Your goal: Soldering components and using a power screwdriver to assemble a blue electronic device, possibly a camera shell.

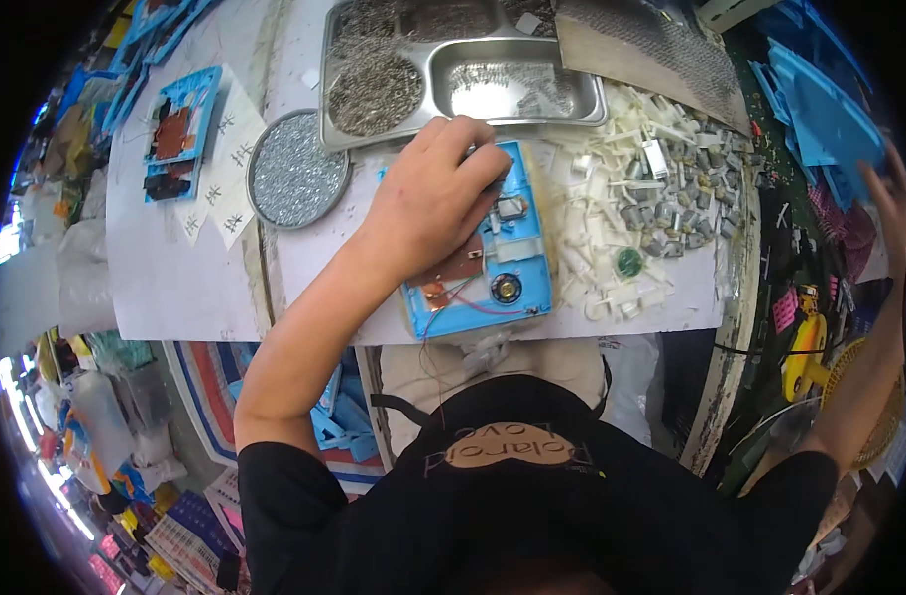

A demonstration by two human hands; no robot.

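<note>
A blue plastic casing (532, 258) lies open-side up at the table's front edge. Inside it are a brown circuit board, a round speaker-like part, a small metal motor-like part and thin wires. My left hand (438, 183) rests over its upper left part, fingers curled down. Whatever those fingers pinch is hidden under them. Far out at the right, my right hand (891, 193) closes on the lower edge of a blue plastic shell (825, 104), which leans with other blue shells. The fingers there are partly lost in the dark rim.
Behind the casing stands a metal tray (512, 131) with screws and springs; left of it, a round dish (299, 169) of small metal pieces. White plastic parts and small motors (661, 188) are heaped at right. Another blue casing (183, 134) lies far left.
</note>
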